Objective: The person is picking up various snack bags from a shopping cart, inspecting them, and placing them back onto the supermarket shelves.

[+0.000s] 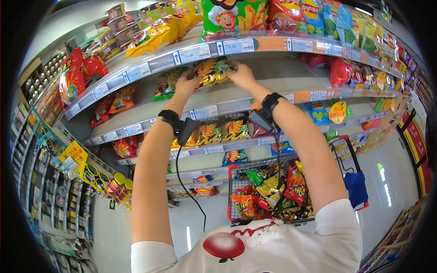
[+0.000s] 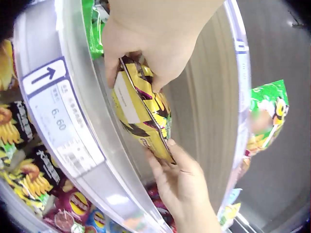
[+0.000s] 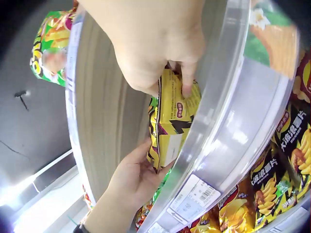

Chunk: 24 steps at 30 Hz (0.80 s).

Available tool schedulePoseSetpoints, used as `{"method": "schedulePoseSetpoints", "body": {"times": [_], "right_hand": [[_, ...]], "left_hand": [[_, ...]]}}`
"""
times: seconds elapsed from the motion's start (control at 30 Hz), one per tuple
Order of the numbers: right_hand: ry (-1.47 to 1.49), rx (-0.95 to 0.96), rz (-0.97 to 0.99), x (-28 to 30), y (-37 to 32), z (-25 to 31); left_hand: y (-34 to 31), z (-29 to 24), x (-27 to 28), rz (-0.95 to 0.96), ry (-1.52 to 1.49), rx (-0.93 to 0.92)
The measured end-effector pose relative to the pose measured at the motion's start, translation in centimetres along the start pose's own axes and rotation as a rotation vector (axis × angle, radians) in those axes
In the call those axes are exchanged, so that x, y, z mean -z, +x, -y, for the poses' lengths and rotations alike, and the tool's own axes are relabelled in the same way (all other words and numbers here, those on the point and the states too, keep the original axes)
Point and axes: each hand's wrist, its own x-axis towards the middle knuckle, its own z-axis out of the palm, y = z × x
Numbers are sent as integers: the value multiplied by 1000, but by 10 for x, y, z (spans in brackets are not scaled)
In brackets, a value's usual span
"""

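A yellow and black bag of chips stands on the middle shelf board, held at both ends. My left hand grips its left end, thumb on one face and fingers on the other. At the right end, my right hand grips it the same way. Close up in the left wrist view, the bag shows a seam down its back. Left of it on the same board leans a green chip bag, just beside my left hand.
Overhead runs a shelf edge with price tags, large snack bags standing above it. Black chip bags fill part of the shelf below. A shopping cart loaded with snack bags stands in front of me. Yellow canisters hang at the left.
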Motion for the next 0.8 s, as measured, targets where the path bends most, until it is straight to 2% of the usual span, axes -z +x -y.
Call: {"method": "schedulePoseSetpoints", "body": {"times": [0.03, 0.07, 0.1, 0.13, 0.2, 0.23, 0.33, 0.57, 0.67, 0.73, 0.77, 0.8], "right_hand": [[-30, -33, 41, -6, -1, 3], [-220, 159, 41, -18, 4, -11], [-298, 220, 81, -29, 7, -25], [-377, 277, 118, -33, 9, -30], [-416, 216, 220, -35, 15, -37], [-429, 174, 275, -36, 10, -34], [-466, 227, 191, -29, -1, -23], [-487, 181, 139, -36, 0, -29], [-517, 337, -47, -22, -14, -5], [-474, 662, -276, -8, -28, 2], [-398, 732, -305, 2, -39, 4], [-322, 789, -332, 15, -58, 7]], "left_hand": [[20, 24, 3, -57, 159, -86], [39, 49, 2, -116, 320, -173], [52, 73, -1, -149, 261, -242], [43, 59, -2, -166, 346, -276], [19, 38, -11, -182, 521, -324], [14, 34, -13, -192, 608, -435], [-6, 16, -22, -199, 800, -371], [-13, 5, -30, -226, 933, -220], [-9, 15, -28, -357, 1194, -427], [-9, 9, -25, -404, 1032, -597], [-20, 4, -30, -492, 950, -593], [-40, -11, -36, -492, 791, -646]]}}
